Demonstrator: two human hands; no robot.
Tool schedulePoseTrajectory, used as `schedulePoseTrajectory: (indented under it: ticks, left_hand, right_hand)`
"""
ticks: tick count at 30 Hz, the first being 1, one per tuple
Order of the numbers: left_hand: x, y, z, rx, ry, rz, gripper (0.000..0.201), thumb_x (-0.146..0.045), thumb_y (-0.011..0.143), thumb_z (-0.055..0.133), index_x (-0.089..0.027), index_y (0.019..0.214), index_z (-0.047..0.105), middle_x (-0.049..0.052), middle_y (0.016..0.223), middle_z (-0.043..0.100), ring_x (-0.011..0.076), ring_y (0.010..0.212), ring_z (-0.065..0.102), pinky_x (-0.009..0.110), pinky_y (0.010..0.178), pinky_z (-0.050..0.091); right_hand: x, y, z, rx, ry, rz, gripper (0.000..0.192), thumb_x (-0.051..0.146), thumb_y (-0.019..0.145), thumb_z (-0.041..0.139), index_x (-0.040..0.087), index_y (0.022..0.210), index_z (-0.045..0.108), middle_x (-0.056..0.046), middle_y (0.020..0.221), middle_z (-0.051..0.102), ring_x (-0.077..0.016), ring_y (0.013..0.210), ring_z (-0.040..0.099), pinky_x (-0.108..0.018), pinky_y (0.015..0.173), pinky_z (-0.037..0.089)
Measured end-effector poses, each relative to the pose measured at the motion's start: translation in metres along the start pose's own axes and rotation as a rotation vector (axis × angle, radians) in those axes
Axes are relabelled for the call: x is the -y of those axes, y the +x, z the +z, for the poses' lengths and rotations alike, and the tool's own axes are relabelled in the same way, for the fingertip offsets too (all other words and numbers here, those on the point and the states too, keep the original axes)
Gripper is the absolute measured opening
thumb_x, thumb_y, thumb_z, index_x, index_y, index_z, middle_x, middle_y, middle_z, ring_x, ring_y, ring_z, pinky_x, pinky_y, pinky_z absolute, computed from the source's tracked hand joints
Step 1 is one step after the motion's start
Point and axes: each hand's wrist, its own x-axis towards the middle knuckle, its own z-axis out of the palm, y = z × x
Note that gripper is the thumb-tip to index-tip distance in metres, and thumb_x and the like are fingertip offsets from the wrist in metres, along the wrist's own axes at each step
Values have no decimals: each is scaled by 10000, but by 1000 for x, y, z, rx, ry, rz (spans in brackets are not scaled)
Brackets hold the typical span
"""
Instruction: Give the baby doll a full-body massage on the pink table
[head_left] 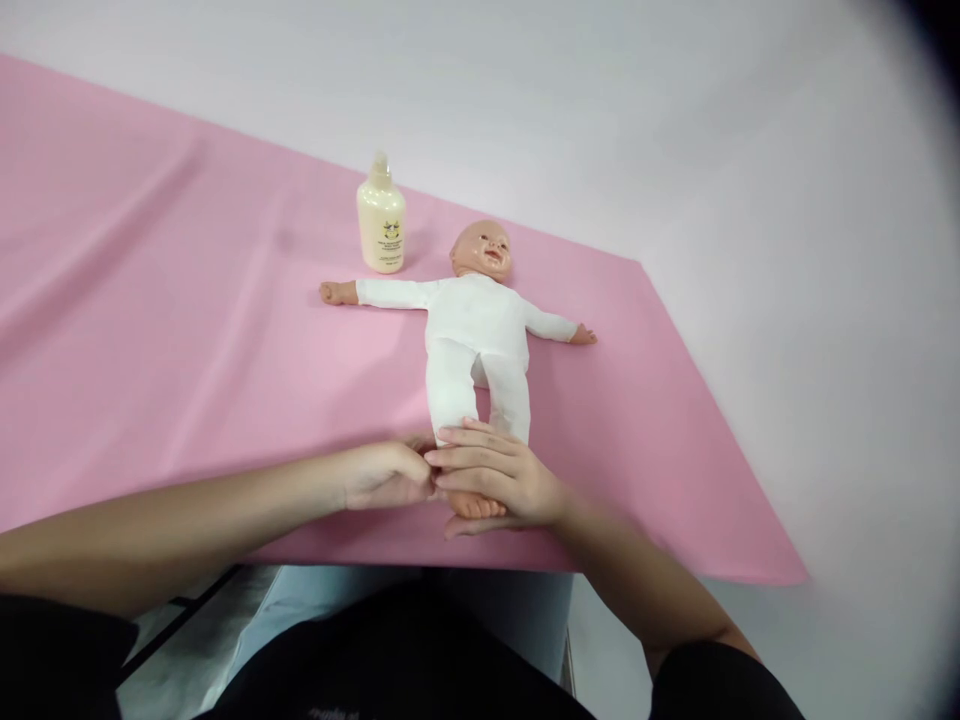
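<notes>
A baby doll (478, 320) with a white cloth body lies on its back, arms spread and feet toward me. My right hand (510, 475) lies across the doll's lower leg and foot, its fingers stretched over the top and the thumb below the toes. From the left, my left hand (394, 472) holds the same foot at its side, fingers curled and their tips partly hidden. The toes of that foot show beneath my right fingers. The doll's other foot is hidden behind my right hand.
A cream-coloured pump bottle (381, 225) with a cow label stands beyond the doll's outstretched arm on the left. Pink cloth (225, 330) with some creases covers the table. The table's near edge runs just below my hands, and its right edge slants away.
</notes>
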Motion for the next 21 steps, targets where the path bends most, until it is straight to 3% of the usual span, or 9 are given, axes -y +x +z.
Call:
schedulePoseTrajectory:
  ticks: [3, 6, 9, 14, 17, 21]
  left_hand:
    - [-6, 0, 3, 24, -117, -14, 560, 6, 547, 432, -128, 1059, 614, 28, 931, 689, 175, 873, 641, 319, 862, 458]
    - [-11, 0, 6, -26, -185, -1, 424, -45, 613, 461, -80, 1000, 629, 59, 879, 683, 167, 793, 627, 300, 814, 460]
    - [-11, 0, 7, -98, -162, -16, 290, -91, 724, 518, -59, 987, 637, 90, 925, 682, 179, 850, 626, 288, 819, 454]
    - [-8, 1, 5, -223, -185, -13, 222, -271, 832, 599, -105, 973, 642, 62, 917, 689, 170, 896, 635, 274, 838, 453]
    - [-7, 1, 5, -233, -169, -9, 308, -372, 817, 630, -91, 944, 641, 74, 883, 692, 184, 913, 634, 282, 869, 444]
    - [-7, 0, 5, -236, -133, -51, 295, -356, 818, 626, -84, 932, 633, 91, 892, 693, 201, 915, 635, 306, 867, 449]
  right_hand:
    - [3, 0, 4, -130, 25, -37, 293, 397, 878, 530, 149, 992, 637, -55, 1039, 692, -124, 1243, 482, -313, 1077, 388]
    - [3, 0, 7, -196, 40, -105, 256, 345, 893, 519, 133, 971, 639, -67, 1020, 698, -128, 1210, 516, -306, 1049, 426]
    - [3, 1, 5, -137, 28, -133, 265, 335, 893, 521, 130, 1018, 634, -63, 1066, 687, -116, 1206, 518, -293, 1068, 406]
    - [4, 5, 0, 20, -78, -32, 400, 417, 879, 526, 139, 1163, 578, -52, 1230, 609, -127, 1298, 416, -327, 1140, 302]
    - [6, 6, 1, -9, -107, -22, 447, 427, 871, 537, 98, 1173, 560, -66, 1236, 604, -139, 1337, 356, -320, 1151, 282]
    - [7, 3, 6, -89, -113, -57, 468, 403, 875, 541, 64, 1197, 522, -97, 1237, 600, -145, 1337, 355, -303, 1140, 308]
